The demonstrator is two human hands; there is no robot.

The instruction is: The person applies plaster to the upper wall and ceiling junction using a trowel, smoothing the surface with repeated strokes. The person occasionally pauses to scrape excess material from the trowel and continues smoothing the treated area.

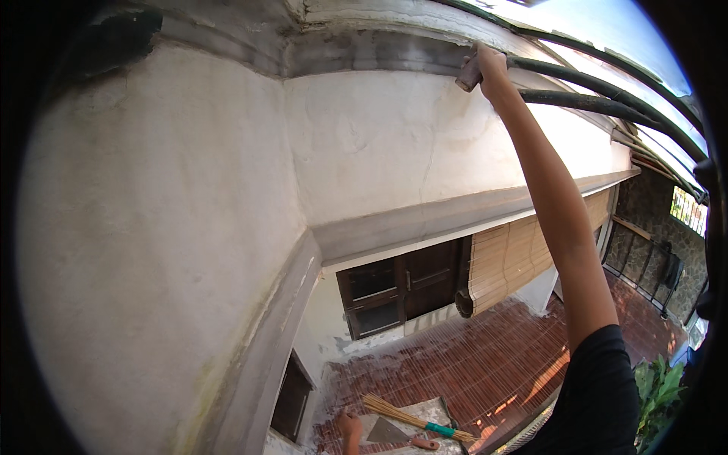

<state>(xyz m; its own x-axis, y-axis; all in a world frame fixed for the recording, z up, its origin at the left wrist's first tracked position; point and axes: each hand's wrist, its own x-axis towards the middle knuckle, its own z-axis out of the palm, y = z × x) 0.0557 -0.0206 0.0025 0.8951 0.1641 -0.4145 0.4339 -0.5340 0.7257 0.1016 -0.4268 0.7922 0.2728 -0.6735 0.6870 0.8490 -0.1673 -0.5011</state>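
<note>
My right hand is raised high at the wall's upper ledge, its fingers closed round a short brown-grey cylinder. The cylinder's round end points down and left; its other end is hidden by the hand. Low in the view, my left hand looks closed, and what it may hold cannot be made out. Just right of it lie a broad-bladed scraper with a brown handle and a stick broom bound with green, both on a pale, stained surface.
Dark pipes run from beside my raised hand toward the right. The off-white wall has a grey lower ledge. Below are a rolled bamboo blind, dark wooden shutters, red floor tiles and a leafy plant.
</note>
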